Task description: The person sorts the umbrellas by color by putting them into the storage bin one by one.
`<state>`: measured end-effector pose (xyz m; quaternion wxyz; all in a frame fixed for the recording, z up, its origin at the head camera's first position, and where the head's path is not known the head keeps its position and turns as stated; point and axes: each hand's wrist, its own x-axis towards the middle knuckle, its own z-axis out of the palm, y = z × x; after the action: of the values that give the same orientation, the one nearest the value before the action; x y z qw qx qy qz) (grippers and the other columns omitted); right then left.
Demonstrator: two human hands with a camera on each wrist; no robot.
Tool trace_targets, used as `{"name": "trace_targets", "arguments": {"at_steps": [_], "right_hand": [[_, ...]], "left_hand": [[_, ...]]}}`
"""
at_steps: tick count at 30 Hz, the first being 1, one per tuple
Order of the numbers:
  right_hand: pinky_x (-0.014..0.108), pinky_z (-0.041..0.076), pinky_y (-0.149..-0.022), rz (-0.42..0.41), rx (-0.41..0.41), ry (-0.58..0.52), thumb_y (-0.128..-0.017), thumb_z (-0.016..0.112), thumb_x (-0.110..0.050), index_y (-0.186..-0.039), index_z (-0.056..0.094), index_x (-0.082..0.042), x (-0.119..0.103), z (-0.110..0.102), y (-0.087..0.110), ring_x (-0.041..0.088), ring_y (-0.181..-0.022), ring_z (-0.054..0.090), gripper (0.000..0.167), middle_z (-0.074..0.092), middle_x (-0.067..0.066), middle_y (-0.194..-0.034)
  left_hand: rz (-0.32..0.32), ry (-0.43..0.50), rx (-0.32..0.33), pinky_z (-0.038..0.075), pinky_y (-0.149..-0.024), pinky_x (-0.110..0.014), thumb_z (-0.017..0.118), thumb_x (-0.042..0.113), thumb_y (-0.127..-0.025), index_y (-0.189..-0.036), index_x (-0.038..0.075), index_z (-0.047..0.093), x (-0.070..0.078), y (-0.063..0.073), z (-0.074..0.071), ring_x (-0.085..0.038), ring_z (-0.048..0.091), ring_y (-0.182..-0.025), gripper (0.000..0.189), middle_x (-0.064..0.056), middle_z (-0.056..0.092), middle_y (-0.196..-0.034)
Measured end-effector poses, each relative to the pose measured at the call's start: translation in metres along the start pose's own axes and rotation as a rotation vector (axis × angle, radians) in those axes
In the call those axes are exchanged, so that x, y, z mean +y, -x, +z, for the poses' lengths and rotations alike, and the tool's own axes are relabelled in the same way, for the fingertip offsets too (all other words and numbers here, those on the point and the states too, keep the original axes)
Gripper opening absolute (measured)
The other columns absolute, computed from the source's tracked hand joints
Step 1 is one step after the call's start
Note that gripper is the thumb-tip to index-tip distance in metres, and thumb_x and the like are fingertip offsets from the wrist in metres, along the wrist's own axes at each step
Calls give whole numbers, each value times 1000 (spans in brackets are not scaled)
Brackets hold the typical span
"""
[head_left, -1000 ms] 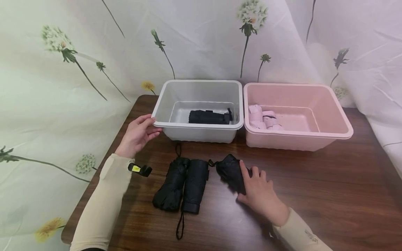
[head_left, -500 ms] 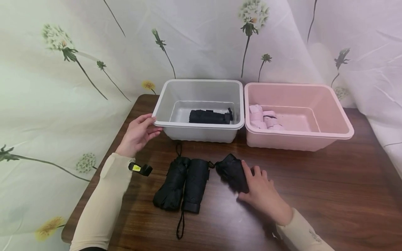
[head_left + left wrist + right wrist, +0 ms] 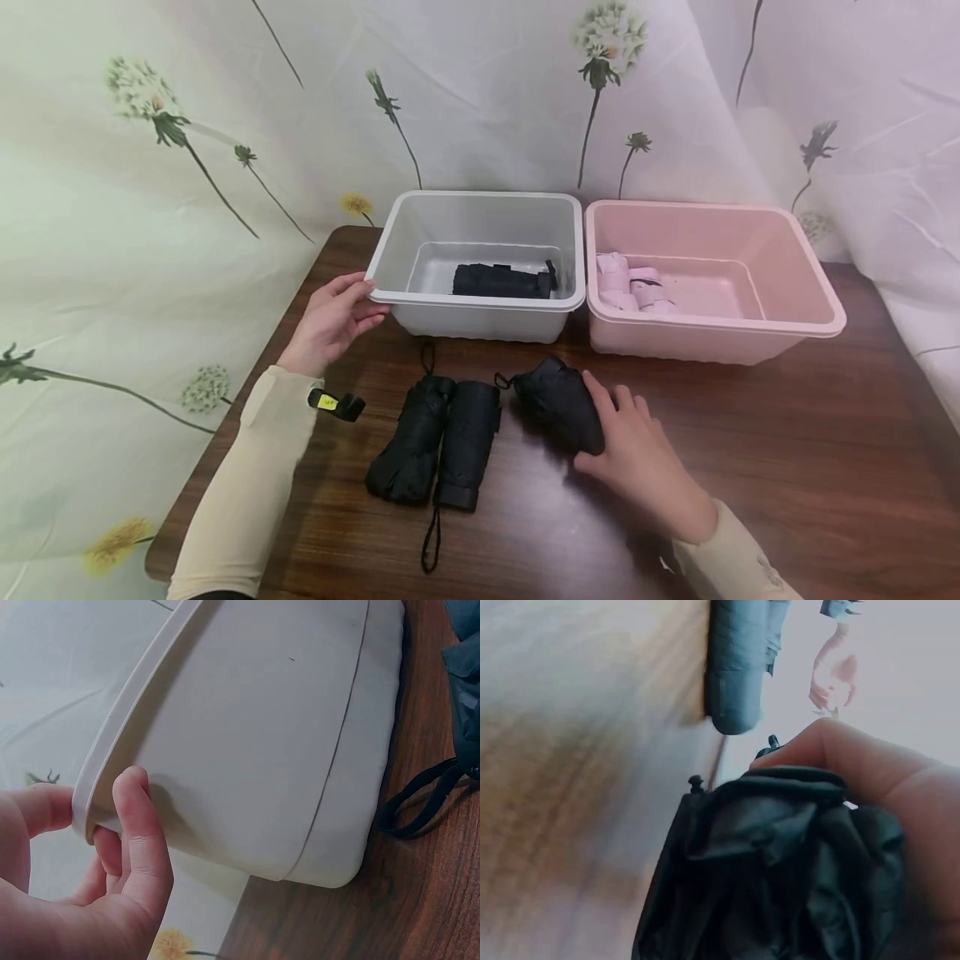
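In the head view, my left hand (image 3: 330, 323) pinches the near left corner of a light grey plastic bin's rim (image 3: 480, 302); the left wrist view shows the thumb and fingers on either side of that rim (image 3: 124, 724). My right hand (image 3: 647, 462) grips a folded black umbrella (image 3: 558, 404) from its right side, thumb nearest me. Loose gathered fabric of this umbrella (image 3: 780, 877) fills the lower part of the right wrist view. Two more folded black umbrellas, a left one (image 3: 411, 442) and a right one (image 3: 468, 442), lie side by side on the table.
Another black umbrella (image 3: 501, 281) lies inside the grey bin. Right beside it stands a pink bin (image 3: 712, 337) with several pink rolled bundles (image 3: 633, 287) at its left end. A flower-print cloth (image 3: 480, 100) hangs behind the brown wooden table (image 3: 787, 467).
My right hand has shifted a little to the right, and the umbrella in it has turned slightly, its strap loop swinging up. The left hand stays on the grey bin's rim.
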<state>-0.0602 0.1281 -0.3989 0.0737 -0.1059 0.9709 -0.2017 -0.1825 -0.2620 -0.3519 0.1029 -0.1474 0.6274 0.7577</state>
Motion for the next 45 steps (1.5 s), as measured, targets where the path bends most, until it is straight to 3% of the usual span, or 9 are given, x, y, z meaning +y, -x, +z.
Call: {"name": "trace_targets", "arguments": {"at_steps": [13, 25, 32, 38, 42, 45], "right_hand": [[52, 44, -84, -86, 153, -17, -66, 80, -29, -148, 34, -15, -1, -34, 6, 36, -106, 48, 96, 51, 17, -126], [44, 39, -76, -187, 334, -37, -59, 82, -22, -145, 40, -14, -1, -55, 5, 32, -99, 48, 96, 53, 12, -121], [47, 37, -78, -280, 426, -86, -55, 86, -13, -143, 43, -14, -2, -72, 0, 35, -104, 48, 99, 55, 14, -122], [52, 38, -86, -360, 510, -155, -50, 89, -5, -139, 45, -7, -7, -89, -8, 39, -112, 51, 98, 56, 19, -127], [53, 39, -97, -369, 541, -192, -55, 86, -4, -137, 46, -3, -12, -100, -14, 38, -118, 50, 91, 55, 20, -130], [51, 40, -98, -359, 547, -207, -59, 84, -6, -137, 46, -6, -16, -108, -18, 36, -117, 50, 87, 55, 18, -129]], "left_hand": [[1, -4, 5, 59, -71, -22, 65, 24, -93, -137, 10, 40, 0, 1, 0, -12, 69, -76, 52, -4, 51, -119], [0, -6, 11, 59, -71, -23, 63, 23, -94, -139, 9, 39, 0, 1, 0, -11, 69, -76, 53, -6, 50, -121], [-2, -6, 10, 59, -71, -22, 65, 24, -94, -139, 9, 39, 0, 2, 0, -12, 69, -76, 55, -5, 51, -120], [2, -8, 5, 59, -71, -22, 64, 24, -94, -139, 9, 40, 1, 3, 0, -13, 70, -78, 53, -5, 52, -121], [3, -13, 6, 59, -72, -22, 64, 24, -94, -139, 9, 40, 1, 3, 0, -12, 69, -78, 53, -5, 52, -121], [2, -16, 7, 59, -72, -22, 64, 24, -94, -139, 9, 40, 0, 3, 0, -11, 69, -77, 53, -5, 52, -121]]}}
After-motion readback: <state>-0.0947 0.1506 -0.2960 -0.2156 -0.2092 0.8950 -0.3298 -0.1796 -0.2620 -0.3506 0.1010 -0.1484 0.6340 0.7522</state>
